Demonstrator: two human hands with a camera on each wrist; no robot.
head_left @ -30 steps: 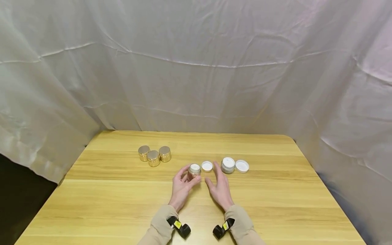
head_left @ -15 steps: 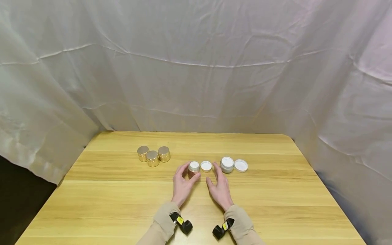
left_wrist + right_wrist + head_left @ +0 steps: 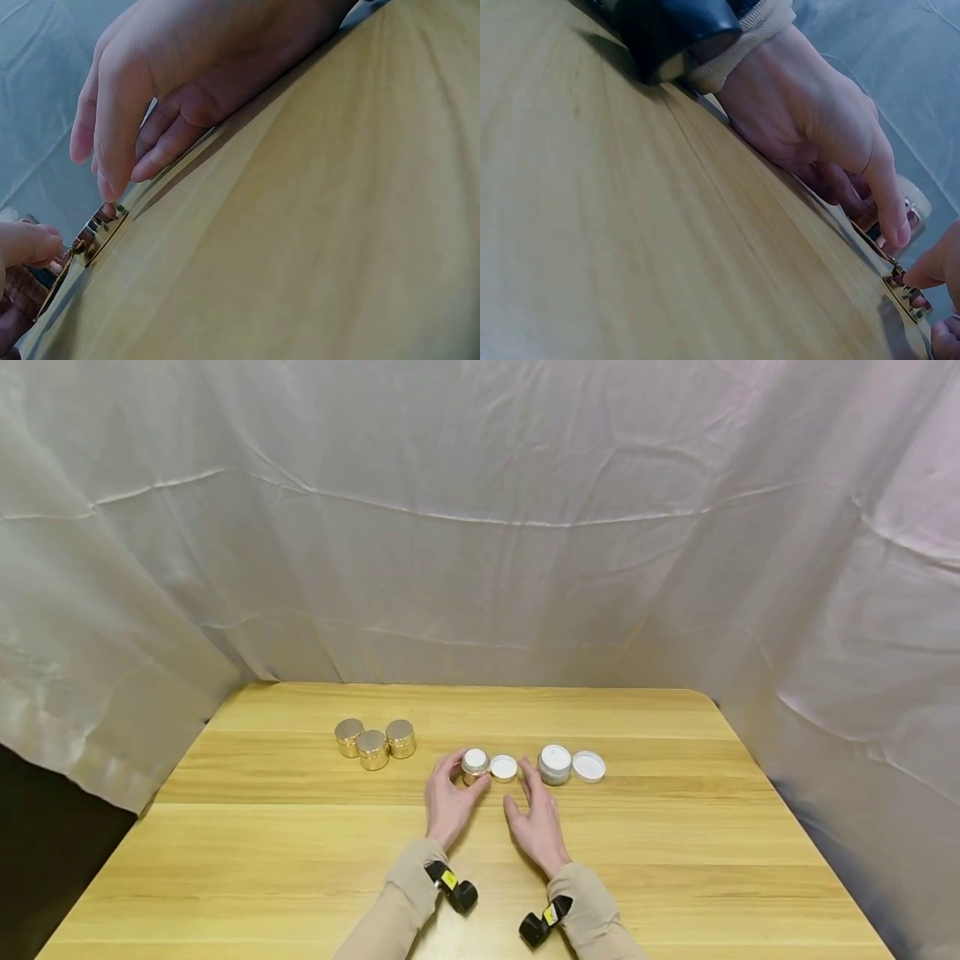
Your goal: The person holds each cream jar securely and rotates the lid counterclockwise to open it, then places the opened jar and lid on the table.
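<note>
My left hand (image 3: 448, 806) grips a small gold jar (image 3: 476, 760) between thumb and fingers; its lid is off and its white top shows. In the right wrist view this jar (image 3: 911, 196) stands on the table behind the thumb. Just right of it lies an upturned lid (image 3: 504, 767), white inside with a gold rim. My right hand (image 3: 538, 831) rests beside that lid, fingers loosely bent and holding nothing. Its index fingertip is close to a wider uncovered jar (image 3: 555, 764) with a white top. An upturned white lid (image 3: 588, 767) lies right of that jar.
Three covered gold jars (image 3: 372, 750) stand grouped at the back left of the wooden table (image 3: 660, 860). A grey curtain (image 3: 480, 568) hangs behind the table and along its sides. Each wrist wears a small black camera (image 3: 459, 893).
My left hand has moved slightly forward with the gold jar, bringing it beside the nearer upturned lid. My right hand has stayed nearly where it was.
</note>
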